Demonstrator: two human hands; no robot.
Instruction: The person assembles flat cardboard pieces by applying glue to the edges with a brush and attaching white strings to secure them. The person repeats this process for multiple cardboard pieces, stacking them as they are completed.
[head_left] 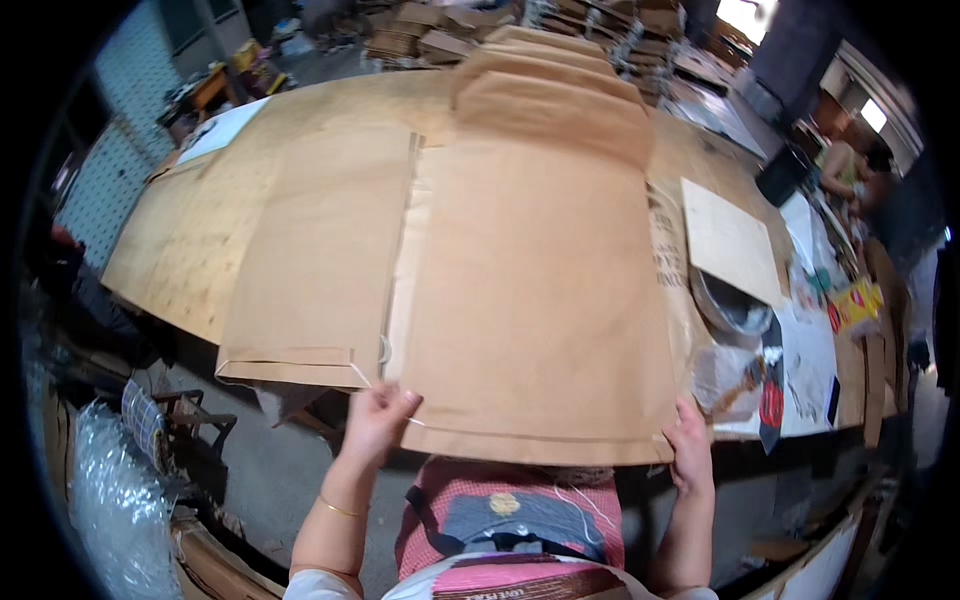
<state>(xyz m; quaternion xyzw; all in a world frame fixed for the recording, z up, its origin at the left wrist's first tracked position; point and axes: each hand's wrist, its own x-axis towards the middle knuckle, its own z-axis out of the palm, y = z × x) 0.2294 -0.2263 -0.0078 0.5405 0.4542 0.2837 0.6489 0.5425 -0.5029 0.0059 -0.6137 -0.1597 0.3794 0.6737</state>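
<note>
Left of the left hand (378,415), one brown paper sack (310,230) lies flat, near end folded; its placing looks done. White string (360,374) runs to that hand, fingers curled closed at the larger sack's near-left corner. Between both hands: larger sack (540,300), spread out; placing judged incomplete. Right hand (690,445) pinches its near-right corner.

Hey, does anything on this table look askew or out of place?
Yes, the pale flat board lies crooked across a round container, covering only part of it. The large brown paper shows no obvious damage.
</note>
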